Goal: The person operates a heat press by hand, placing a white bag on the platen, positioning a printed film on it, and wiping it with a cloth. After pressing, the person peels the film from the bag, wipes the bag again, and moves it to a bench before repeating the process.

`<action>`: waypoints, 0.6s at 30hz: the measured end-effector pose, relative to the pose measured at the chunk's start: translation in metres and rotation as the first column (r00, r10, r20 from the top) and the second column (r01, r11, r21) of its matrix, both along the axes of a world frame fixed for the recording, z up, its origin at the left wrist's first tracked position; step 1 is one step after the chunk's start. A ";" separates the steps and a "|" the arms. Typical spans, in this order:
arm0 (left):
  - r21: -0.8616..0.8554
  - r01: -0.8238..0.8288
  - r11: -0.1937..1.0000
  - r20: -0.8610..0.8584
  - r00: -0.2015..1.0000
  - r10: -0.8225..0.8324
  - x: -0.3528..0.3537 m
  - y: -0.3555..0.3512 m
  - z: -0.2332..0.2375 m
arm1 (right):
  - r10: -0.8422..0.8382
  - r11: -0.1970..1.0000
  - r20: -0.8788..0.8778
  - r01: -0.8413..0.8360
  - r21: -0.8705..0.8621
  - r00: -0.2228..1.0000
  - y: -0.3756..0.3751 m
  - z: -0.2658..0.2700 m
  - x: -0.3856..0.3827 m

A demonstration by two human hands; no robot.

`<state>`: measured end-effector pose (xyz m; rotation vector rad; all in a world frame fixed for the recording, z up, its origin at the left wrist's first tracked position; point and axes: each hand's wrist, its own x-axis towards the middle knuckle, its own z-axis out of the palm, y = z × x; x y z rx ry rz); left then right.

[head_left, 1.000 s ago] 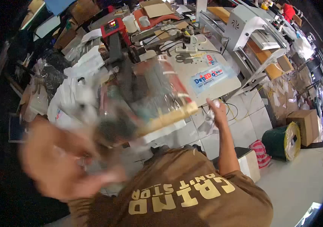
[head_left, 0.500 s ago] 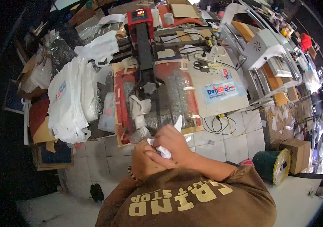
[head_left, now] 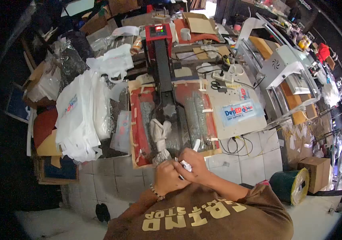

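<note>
My left hand (head_left: pixel 168 177) and my right hand (head_left: pixel 196 164) meet in front of my chest, fingers closed around a crumpled white piece (head_left: pixel 185 165). Part of that piece sticks out above my right hand. Just beyond them stands a heat press (head_left: pixel 164 76) with a red control box and a lit display. Pale cloth (head_left: pixel 161 134) is wrapped around its handle, close to my left hand. Beneath the press arm lies a red pad (head_left: pixel 139 148) with taped edges. What my palms hide cannot be made out.
White bags (head_left: pixel 81 116) are piled at the left. A printed blue-and-white sheet (head_left: pixel 239 113), scissors (head_left: pixel 218 85) and a power strip (head_left: pixel 224 77) lie on the right board. A white machine (head_left: pixel 279 64) stands farther right. A cable spool (head_left: pixel 289 186) and a carton (head_left: pixel 315 174) sit lower right.
The view has shifted, so the press and table appear slightly lower and farther right. Both hands remain together around the white piece, and my fingers have changed position slightly.
</note>
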<state>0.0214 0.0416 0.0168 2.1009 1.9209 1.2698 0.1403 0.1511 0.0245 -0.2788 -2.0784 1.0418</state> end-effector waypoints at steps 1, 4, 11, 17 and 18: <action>-0.039 0.009 0.999 -0.012 1.000 -0.010 -0.001 -0.001 0.002 | -0.003 1.000 0.002 0.003 0.014 1.000 0.001 -0.001 0.001; -0.055 0.023 0.998 -0.018 1.000 -0.024 -0.001 -0.001 -0.003 | -0.015 0.999 -0.001 0.015 0.039 1.000 0.001 -0.005 0.001; -0.125 0.406 0.905 0.369 0.866 -0.337 -0.036 0.015 0.011 | -0.144 0.987 -0.109 0.151 0.060 0.984 -0.006 -0.015 0.013; -0.166 0.026 0.986 0.515 0.855 0.064 -0.107 0.065 0.021 | -0.122 0.927 0.190 0.043 0.373 0.974 -0.024 0.013 0.013; -0.173 -0.133 0.976 0.485 0.851 0.202 -0.110 0.077 0.018 | -0.100 0.910 0.224 -0.002 0.415 0.970 -0.027 0.019 0.013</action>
